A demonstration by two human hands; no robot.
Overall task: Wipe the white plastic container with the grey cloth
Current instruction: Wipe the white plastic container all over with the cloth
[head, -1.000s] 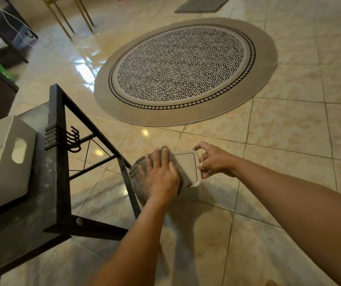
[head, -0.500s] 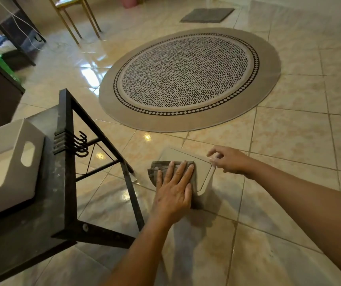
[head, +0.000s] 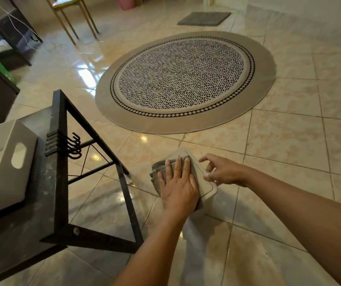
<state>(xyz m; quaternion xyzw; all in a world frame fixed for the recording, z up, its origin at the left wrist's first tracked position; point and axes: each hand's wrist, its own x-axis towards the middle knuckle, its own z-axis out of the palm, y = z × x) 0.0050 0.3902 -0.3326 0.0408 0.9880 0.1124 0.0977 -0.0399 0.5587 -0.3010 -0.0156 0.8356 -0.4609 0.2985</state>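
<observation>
White plastic container (head: 203, 178): one, held above the tiled floor (head: 289, 141), flat top face turned up, just right of the black table frame.

Grey cloth (head: 159, 171): one, folded, lying on the container's top face and overhanging its left edge.

Left hand (head: 178, 186): one, spread flat, palm down on the cloth, fingers extended, pressing it to the container.

Right hand (head: 221, 171): one, thumb and fingers curled around the container's right edge, gripping it.

Tabletop (head: 17, 240): one, dark and mottled, at left, on a black metal frame; black hooks (head: 73, 146) hang from the frame's end bar, number not clear.

White bin with handle slot (head: 4, 162): one, standing on the tabletop.

Round patterned rug (head: 184, 79): one, on the floor beyond the hands.

Grey mat (head: 204, 18): one, further off.

Chair with yellow legs (head: 72, 15): one, far left.
</observation>
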